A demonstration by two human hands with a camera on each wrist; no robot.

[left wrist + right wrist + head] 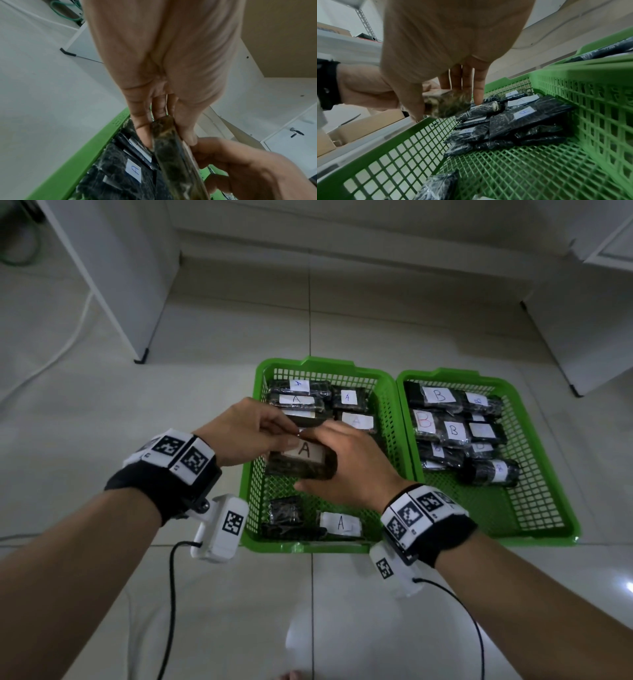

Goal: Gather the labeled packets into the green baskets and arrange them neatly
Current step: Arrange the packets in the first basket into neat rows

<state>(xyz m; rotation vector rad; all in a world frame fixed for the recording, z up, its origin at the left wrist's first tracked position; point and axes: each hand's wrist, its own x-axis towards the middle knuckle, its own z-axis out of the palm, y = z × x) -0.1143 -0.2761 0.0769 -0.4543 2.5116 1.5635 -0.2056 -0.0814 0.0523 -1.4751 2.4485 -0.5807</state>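
Both hands hold one dark packet labeled A above the middle of the left green basket. My left hand pinches its far left edge, thumb on one face and fingers on the other, as the left wrist view shows on the packet. My right hand grips its right end, fingers behind and thumb underneath; the same packet shows in the right wrist view. Several A packets lie at the basket's far end. Two more A packets lie at its near end.
The right green basket touches the left one and holds several B packets, with bare mesh in its near half. White furniture legs stand on the tiled floor at left; a white cabinet stands at right. Cables trail from both wrist cameras.
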